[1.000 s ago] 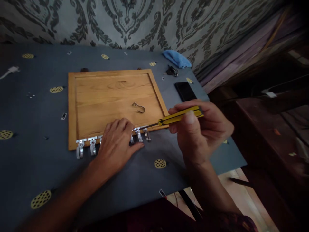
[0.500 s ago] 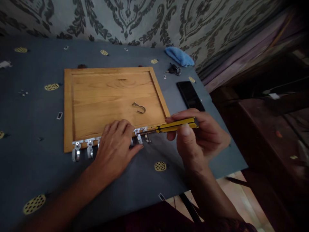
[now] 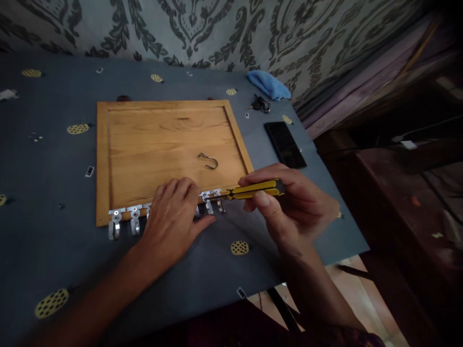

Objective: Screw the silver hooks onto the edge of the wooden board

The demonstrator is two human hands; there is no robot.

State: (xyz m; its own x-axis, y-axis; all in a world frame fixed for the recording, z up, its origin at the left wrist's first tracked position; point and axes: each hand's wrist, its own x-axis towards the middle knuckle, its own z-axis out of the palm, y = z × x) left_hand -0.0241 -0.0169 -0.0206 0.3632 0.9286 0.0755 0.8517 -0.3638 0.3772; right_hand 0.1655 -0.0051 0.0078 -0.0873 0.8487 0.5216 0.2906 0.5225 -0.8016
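Toward the middle of the tabletop [image 3: 206, 284], a wooden board [image 3: 162, 144] lies flat, with a broad strip of covering between it and the near edge, and more to its left. A rail of metal hooks [image 3: 135, 214] runs along the board's near edge, the hooks overhanging. The left hand [image 3: 173, 212] covers the rail's middle, fingers together, thumb apart; whether it grips anything underneath cannot be told. The right hand [image 3: 298, 207] is clamped on a screwdriver [image 3: 256, 189], whose shaft reaches the rail near its right end.

A loose hook [image 3: 216, 163] rests on the board above the rail. Beyond the board's right edge lie a phone [image 3: 285, 144], keys [image 3: 260, 103] and, at the tabletop's far right corner, a crumpled cloth [image 3: 269, 85]. The wall [image 3: 202, 33] bounds the far edge.

The board is grained, honey-coloured, with a raised frame; the hooks are shiny and curved, the screwdriver handle yellow and black, the covering blue-grey with pineapple prints.
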